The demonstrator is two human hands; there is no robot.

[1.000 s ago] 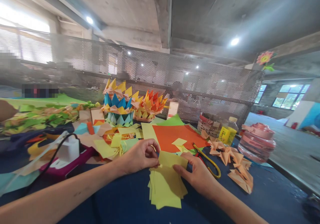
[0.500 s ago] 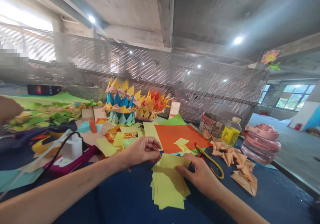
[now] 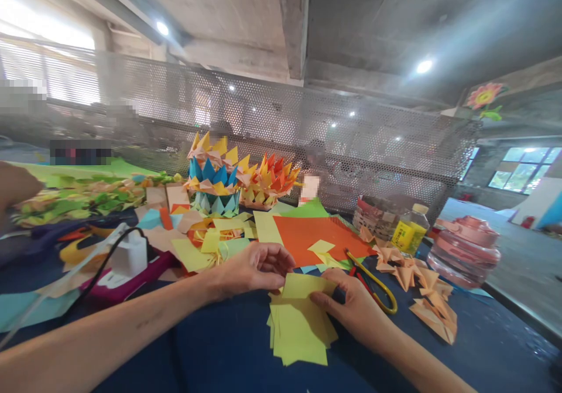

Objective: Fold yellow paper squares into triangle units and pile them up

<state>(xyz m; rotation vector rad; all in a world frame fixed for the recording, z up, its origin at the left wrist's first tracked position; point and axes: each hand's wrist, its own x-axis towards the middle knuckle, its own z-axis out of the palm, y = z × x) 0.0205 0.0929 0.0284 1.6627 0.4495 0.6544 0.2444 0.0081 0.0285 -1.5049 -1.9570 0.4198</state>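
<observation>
One yellow sheet (image 3: 302, 286) in the pinch of the right hand (image 3: 355, 302), fingertips hidden behind; left hand (image 3: 259, 269) narrowly parted, contact unclear.

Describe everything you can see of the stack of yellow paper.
The stack of yellow paper lies on the dark blue tabletop, its thin, plain-looking sheets loosely fanned so that corners and edges jut out unevenly at the sides and near end. A shadow falls across part of it. The right grip holds its far right corner, thumb on top. The left grip is by its far left corner; whether it touches is unclear.
</observation>
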